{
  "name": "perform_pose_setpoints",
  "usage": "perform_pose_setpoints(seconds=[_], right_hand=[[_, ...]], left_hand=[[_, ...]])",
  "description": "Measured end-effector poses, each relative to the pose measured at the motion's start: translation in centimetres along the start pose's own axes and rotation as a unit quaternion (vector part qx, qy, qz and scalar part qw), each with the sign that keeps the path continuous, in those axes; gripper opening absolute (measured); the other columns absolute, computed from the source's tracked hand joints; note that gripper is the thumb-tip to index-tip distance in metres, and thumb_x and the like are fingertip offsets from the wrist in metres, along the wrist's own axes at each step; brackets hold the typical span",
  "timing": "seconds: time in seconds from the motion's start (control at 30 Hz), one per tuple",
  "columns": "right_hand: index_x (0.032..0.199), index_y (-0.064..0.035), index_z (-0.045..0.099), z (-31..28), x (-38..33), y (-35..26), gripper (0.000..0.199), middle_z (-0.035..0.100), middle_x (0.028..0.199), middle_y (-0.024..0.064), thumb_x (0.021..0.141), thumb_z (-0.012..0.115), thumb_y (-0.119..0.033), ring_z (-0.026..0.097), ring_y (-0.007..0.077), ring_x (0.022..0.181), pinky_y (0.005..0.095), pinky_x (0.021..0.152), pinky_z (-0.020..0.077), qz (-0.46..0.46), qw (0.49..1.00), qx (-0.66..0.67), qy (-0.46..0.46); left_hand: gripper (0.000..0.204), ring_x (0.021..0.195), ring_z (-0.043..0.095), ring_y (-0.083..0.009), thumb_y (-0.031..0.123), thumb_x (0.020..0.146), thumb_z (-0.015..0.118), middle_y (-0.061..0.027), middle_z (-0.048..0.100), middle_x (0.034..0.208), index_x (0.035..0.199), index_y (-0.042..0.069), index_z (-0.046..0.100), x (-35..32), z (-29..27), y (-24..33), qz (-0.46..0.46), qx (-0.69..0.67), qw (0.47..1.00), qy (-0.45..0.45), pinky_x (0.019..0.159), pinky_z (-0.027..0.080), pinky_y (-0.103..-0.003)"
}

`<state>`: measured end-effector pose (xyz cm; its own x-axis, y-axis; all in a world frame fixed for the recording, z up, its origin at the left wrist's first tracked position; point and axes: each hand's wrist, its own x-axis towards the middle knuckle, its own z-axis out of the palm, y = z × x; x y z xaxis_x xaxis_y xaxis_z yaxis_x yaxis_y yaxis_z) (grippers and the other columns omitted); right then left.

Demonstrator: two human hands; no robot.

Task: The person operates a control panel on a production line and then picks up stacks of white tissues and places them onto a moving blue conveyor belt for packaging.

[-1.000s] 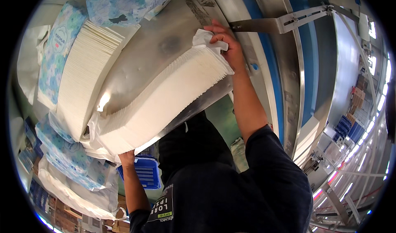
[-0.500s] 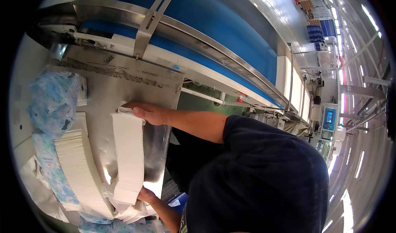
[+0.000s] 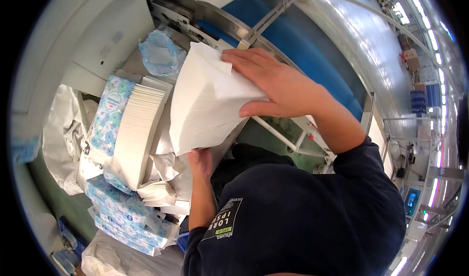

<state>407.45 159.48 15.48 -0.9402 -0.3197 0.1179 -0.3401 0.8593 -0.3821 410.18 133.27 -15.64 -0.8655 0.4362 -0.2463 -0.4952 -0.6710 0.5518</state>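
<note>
A thick stack of white tissue sheets point(image 3: 205, 100) is held up between my hands, its top sheets fanned and bent. My right hand point(image 3: 273, 83) grips the stack's upper right side, fingers along its top edge and thumb lower down. At the lower end, my left hand point(image 3: 200, 162) supports it from beneath, its fingers partly hidden by the sheets. Left of the stack lies a long row of folded white tissues point(image 3: 139, 129), against a blue floral wrapper point(image 3: 111, 112). A crumpled blue floral wrapper point(image 3: 163, 53) sits beyond it.
Several blue floral tissue packs point(image 3: 124, 217) are piled at the lower left, near a loose bunch of folded tissues point(image 3: 157, 193). Crumpled white plastic point(image 3: 63, 139) hangs at the left. A blue conveyor belt point(image 3: 322, 66) with metal rails runs along the far right side.
The tissue stack has come up off the metal table and tilted, its sheets now fanned. My right hand has shifted along its upper side. The whole view has turned.
</note>
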Motion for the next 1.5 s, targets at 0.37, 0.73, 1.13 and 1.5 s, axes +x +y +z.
perform_pose_setpoints(seconds=[0.37, 0.73, 1.13, 1.5], right_hand=[[0.118, 0.0039, 0.063, -9.0, -1.7, -12.5, 0.038, 0.067, 0.109, 0.0216, 0.090, 0.068, -0.020, 0.066, 0.0378, 0.100, 0.0415, 0.087, 0.0531, -0.135, 0.991, -0.017, -0.007], [0.121, 0.0069, 0.064, -6.1, -5.6, -12.8, 0.036, 0.073, 0.101, 0.0119, 0.090, 0.067, -0.011, 0.068, 0.0159, 0.086, 0.0271, 0.077, 0.0512, 0.069, 0.973, 0.146, 0.163], [0.115, 0.0085, 0.066, -7.5, -2.9, -15.4, 0.032, 0.073, 0.101, 0.0142, 0.089, 0.066, -0.011, 0.068, 0.0171, 0.089, 0.0294, 0.080, 0.0520, 0.077, 0.959, 0.082, 0.261], [0.118, 0.0074, 0.065, -8.9, 2.0, -13.4, 0.035, 0.073, 0.102, 0.0143, 0.090, 0.068, -0.013, 0.068, 0.0178, 0.090, 0.0301, 0.082, 0.0526, 0.023, 0.959, 0.059, 0.276]], left_hand=[[0.102, 0.140, 0.045, -0.0263, 0.061, 0.071, 0.084, -0.0047, 0.048, 0.151, 0.150, 0.013, 0.041, -3.3, 0.5, 1.9, -0.119, -0.082, 0.982, -0.122, 0.116, 0.036, -0.048], [0.114, 0.137, 0.047, -0.0279, 0.070, 0.075, 0.077, -0.0121, 0.044, 0.151, 0.156, 0.008, 0.027, -10.8, 3.1, 8.6, -0.093, 0.068, 0.992, -0.043, 0.106, 0.047, -0.047], [0.087, 0.123, 0.058, -0.0269, 0.063, 0.092, 0.064, -0.0144, 0.056, 0.140, 0.149, 0.002, 0.041, -9.3, 4.4, 11.9, -0.071, 0.172, 0.981, -0.061, 0.099, 0.051, -0.043], [0.088, 0.129, 0.051, -0.0229, 0.060, 0.094, 0.061, -0.0150, 0.055, 0.139, 0.146, -0.008, 0.041, -13.7, 3.3, 13.7, 0.038, 0.206, 0.977, -0.032, 0.110, 0.037, -0.036]])
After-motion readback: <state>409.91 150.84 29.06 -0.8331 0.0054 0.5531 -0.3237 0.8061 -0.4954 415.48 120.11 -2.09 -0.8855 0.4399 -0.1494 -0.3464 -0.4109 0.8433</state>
